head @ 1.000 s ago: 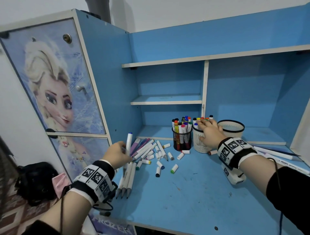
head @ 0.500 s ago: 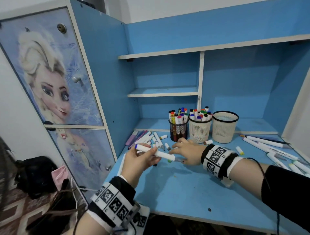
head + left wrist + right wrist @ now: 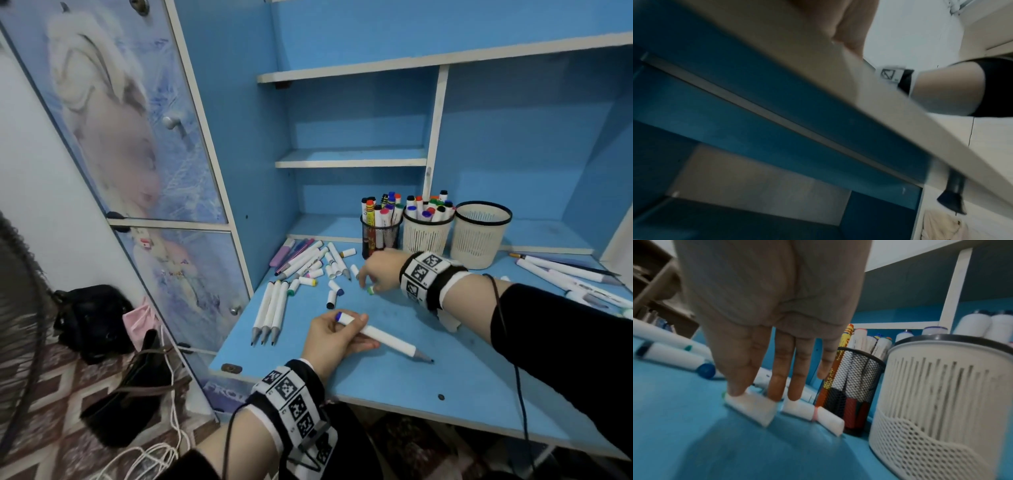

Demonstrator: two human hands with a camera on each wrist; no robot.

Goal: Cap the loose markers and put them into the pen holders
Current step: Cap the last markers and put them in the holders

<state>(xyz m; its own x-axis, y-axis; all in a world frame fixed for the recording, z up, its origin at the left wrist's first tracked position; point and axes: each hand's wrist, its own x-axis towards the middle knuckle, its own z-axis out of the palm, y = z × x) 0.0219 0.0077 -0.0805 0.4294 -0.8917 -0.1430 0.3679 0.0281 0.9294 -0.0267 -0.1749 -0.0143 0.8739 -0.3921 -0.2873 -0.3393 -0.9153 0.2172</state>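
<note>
Head view: left hand (image 3: 334,337) curled round white marker (image 3: 383,337), grey tip bare, over blue desk (image 3: 394,383); right hand (image 3: 378,272) reaches green-ended cap (image 3: 370,290) near black mesh holder (image 3: 380,233).
Left wrist: blurred, grip probably unreadable.
Right wrist: fingertips (image 3: 735,388) straight, touching cap on desk.

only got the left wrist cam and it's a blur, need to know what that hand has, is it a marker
observer: yes, the left hand grips a white marker, blue cap on one end, dark tip bare at the other.
operator: right hand fetching a cap
observer: the right hand has straight fingertips on a green-ended cap lying on the desk.
operator: any holder with room
observer: the rightmost white holder shows no markers above its rim; the black mesh holder and the middle white holder look packed.
</note>
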